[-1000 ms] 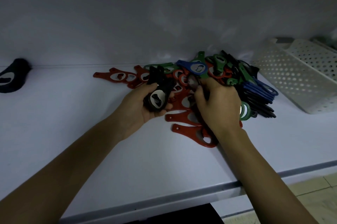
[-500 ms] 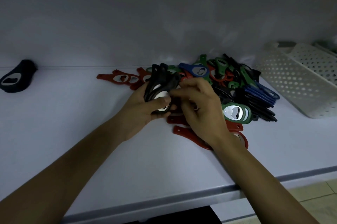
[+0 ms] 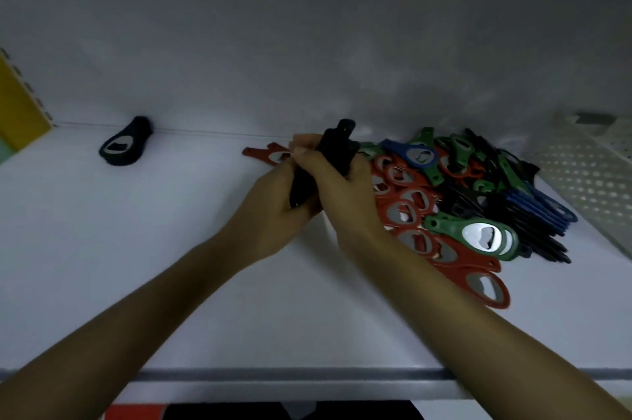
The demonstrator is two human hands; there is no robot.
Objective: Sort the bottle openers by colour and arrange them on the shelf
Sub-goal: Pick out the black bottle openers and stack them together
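- Two hands meet over the white shelf [image 3: 164,248], both forearms reaching in from the near edge and angling towards each other.
- The left hand [image 3: 266,214] curls its fingers round the lower end of a stack of black bottle openers [image 3: 337,149], thumb uppermost.
- The right hand [image 3: 349,200] wraps over the same stack from the other side, knuckles towards the camera, fingers closed tight on it.
- The stack stands nearly upright, handle ends poking above the fingers, just left of the mixed pile [image 3: 455,200].
- The pile holds flat plastic openers in red, green, blue and black, each with a rounded head and a shiny metal insert; a green opener [image 3: 485,236] lies on top, face up.
- A lone black opener [image 3: 124,145] lies well apart at the back left.
- A white perforated basket [image 3: 588,173] sits right of the pile.
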